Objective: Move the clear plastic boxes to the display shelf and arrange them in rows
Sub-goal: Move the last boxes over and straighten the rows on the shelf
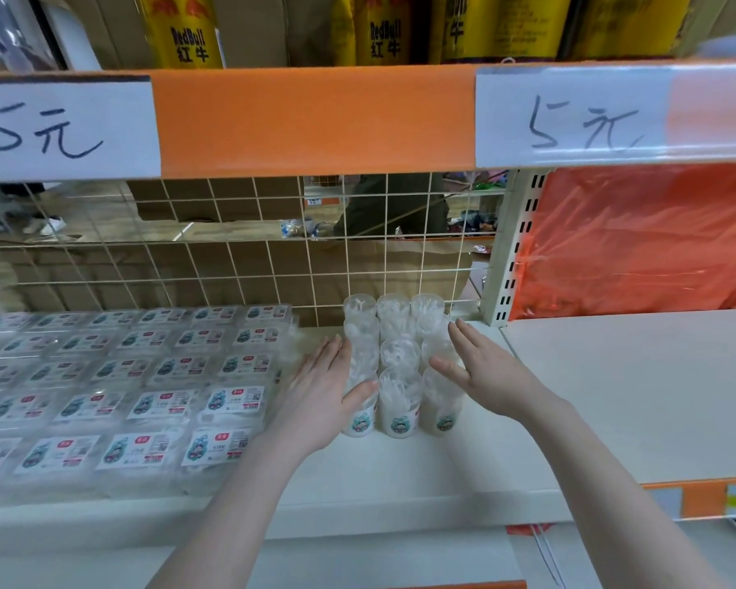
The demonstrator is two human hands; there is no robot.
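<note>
Flanking tubs point(400, 376): hands, maybe touching

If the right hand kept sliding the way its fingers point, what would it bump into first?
The right hand points up-left, and its fingers already seem to be touching the cluster of clear round tubs, so probably those; depth is unclear.

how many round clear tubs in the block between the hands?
12 round clear tubs, in three columns of four running from the shelf front to the wire grid. The left hand and right hand partly cover the outer columns, so that count is approximate.
</note>
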